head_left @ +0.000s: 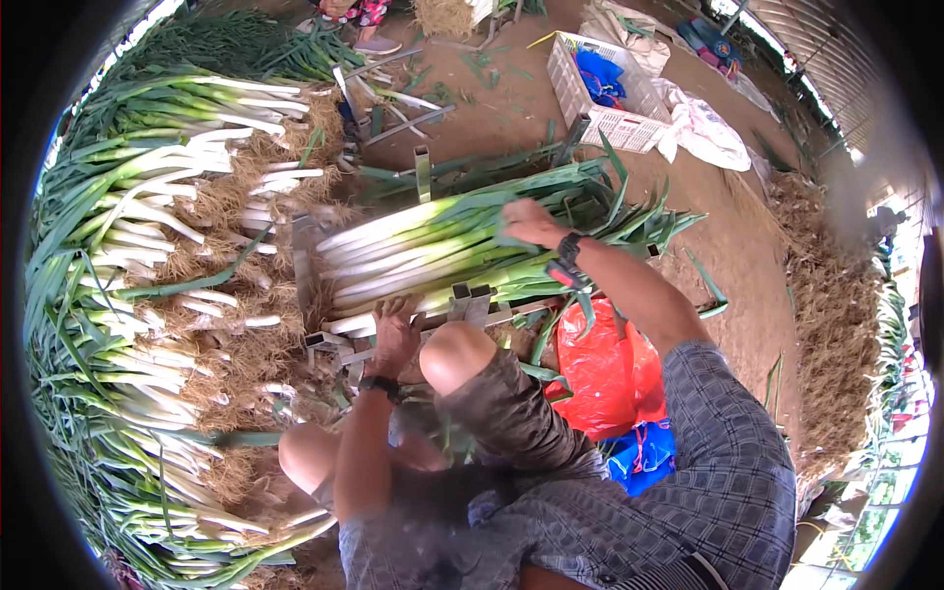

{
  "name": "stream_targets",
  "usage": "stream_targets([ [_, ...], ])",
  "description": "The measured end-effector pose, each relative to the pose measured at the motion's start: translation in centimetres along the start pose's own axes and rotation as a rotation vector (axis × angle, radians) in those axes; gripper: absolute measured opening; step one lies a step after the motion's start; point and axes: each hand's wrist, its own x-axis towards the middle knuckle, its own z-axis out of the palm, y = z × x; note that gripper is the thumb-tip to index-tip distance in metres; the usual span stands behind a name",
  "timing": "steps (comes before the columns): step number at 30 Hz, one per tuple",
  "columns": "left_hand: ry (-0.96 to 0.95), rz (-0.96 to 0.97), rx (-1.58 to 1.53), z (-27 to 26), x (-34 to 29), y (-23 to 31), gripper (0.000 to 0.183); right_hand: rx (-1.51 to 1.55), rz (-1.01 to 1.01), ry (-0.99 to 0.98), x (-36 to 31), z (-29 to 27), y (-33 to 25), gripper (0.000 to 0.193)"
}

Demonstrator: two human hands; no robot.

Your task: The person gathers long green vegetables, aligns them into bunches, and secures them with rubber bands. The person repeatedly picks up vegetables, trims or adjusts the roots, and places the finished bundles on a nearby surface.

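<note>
A bundle of leeks lies in a metal frame, white ends left and green leaves right. My left hand reaches the near white stems, fingers stretched out and touching them at the frame's near side. Over the green part, my right hand is curled like a fist; the fingers are partly hidden and a little blurred, so what they hold does not show. A red and black object sits just under that wrist. Dark bands circle both wrists.
Heaped leeks with roots cover the left side. A red plastic bag and blue netting lie beside my right leg. A white crate with blue netting stands at the back. Another person's foot shows at the far end.
</note>
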Motion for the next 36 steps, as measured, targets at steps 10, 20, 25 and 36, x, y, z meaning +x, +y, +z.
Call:
stream_targets([
  [10,0.019,0.05,-0.032,-0.3,-0.6,-1.3,0.033,1.14,-0.4,-0.281,-0.3,-7.7,-23.9,0.021],
  [20,0.011,0.035,-0.063,1.0,1.2,-0.2,0.035,0.226,-0.096,0.798,-15.8,-28.5,11.1,0.025],
  [25,-0.007,0.02,-0.026,-1.1,0.0,-1.3,0.044,-0.554,0.641,0.902,-25.3,-29.1,16.0,0.04],
  [36,0.124,0.047,0.096,-1.2,0.0,0.9,0.046,-0.195,-0.321,0.07,-11.1,-3.3,-4.1,0.056],
])
